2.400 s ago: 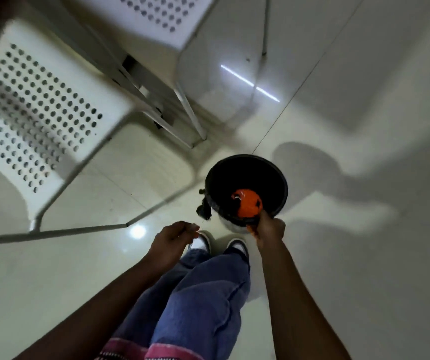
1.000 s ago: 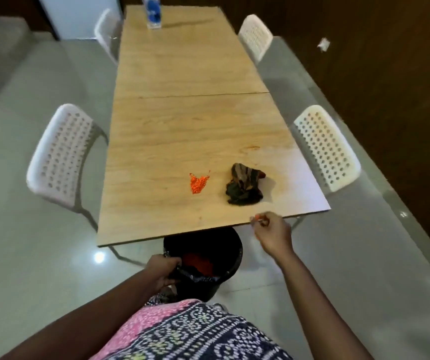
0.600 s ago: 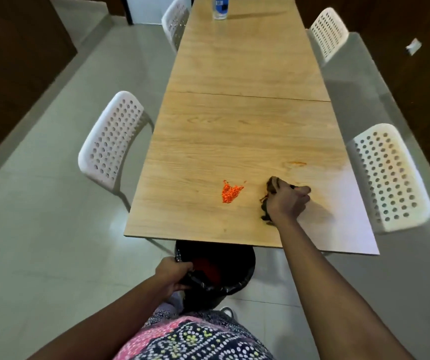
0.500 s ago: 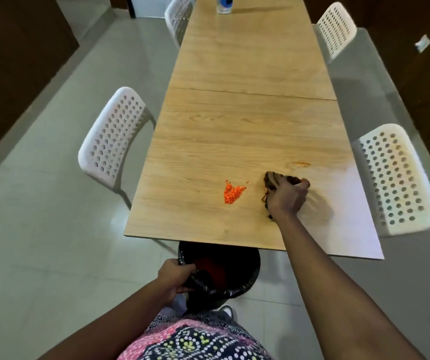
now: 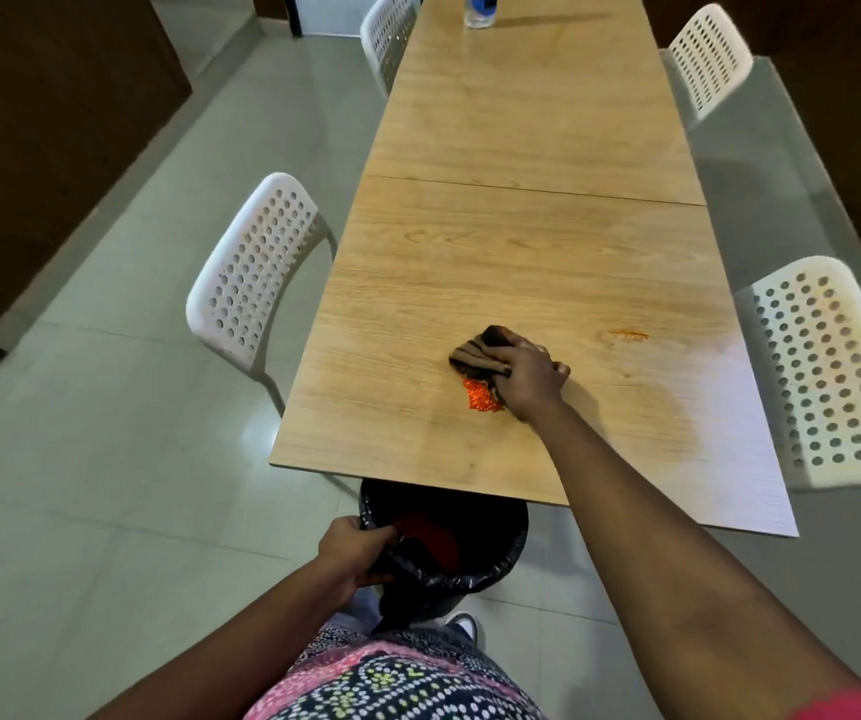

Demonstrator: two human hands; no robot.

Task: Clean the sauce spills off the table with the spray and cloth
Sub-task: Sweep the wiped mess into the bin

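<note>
Right hand (image 5: 529, 376) grips a bunched brown cloth (image 5: 477, 353), fingers curled over it, and presses it onto the wooden table (image 5: 521, 241) at the far edge of an orange sauce spill (image 5: 480, 396). Cloth overlaps the spill's upper part; the near part shows uncovered, just beside the wrist. Left hand (image 5: 353, 556) is well apart from the right, below table level, fingers curled round the rim and liner of a black bin (image 5: 490, 558) that stands under the near table edge. Red matter shows inside the bin; what it is cannot be told.

Task status, judged from this view:
- Main spill: wipe in hand, not complete. Approx. half the orange patch is uncovered.
- 2nd mark: a thin orange streak (image 5: 628, 334) lies to the right of the cloth, near the right table edge, apart from it. Untouched.
- Spray: a clear bottle w/ blue label (image 5: 480, 7) stands at the far end of the table, well apart from both hands. Whether it is the spray cannot be told; no trigger head in view.

Remaining: finish main spill, wipe streak. Bin position suggests residue may be swept off the near edge into it. White perforated chairs (image 5: 254, 272) stand along both sides.
</note>
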